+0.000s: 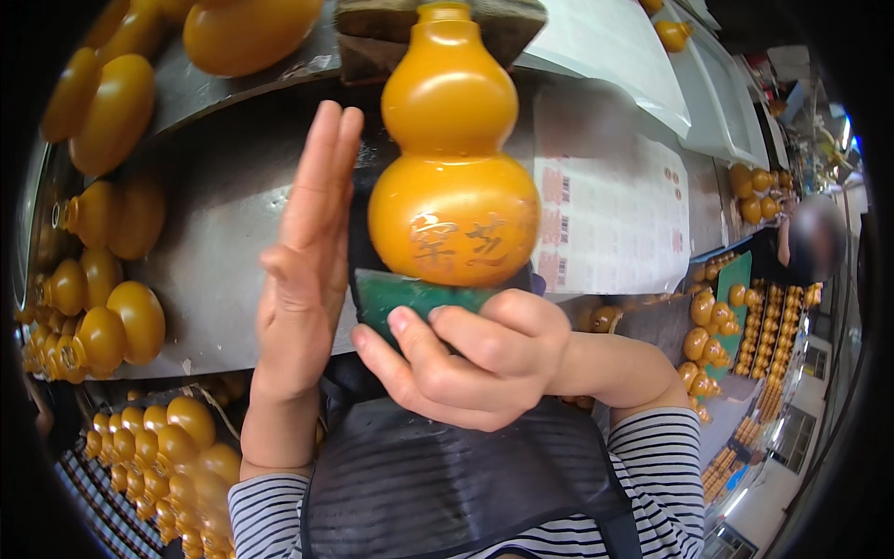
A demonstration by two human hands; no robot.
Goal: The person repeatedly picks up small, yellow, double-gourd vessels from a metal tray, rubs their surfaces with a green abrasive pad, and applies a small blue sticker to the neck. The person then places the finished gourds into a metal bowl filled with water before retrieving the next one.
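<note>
Right hand (475, 359) curled shut around a green base (410, 300), thumb across the front; orange gourd-shaped bottle (453, 158) sits upright on that base, directly above the fist, gold characters on its lower bulb. Left hand (303, 270) flat open, fingers straight and together, edge-on just left of the bottle; contact not clear, holding nothing. Beyond the left hand: grey worktable (223, 214) with more orange gourds (102, 326) along its far-left edge. Right of the right hand: white printed sheet (615, 214), further gourd rows (754, 326).
</note>
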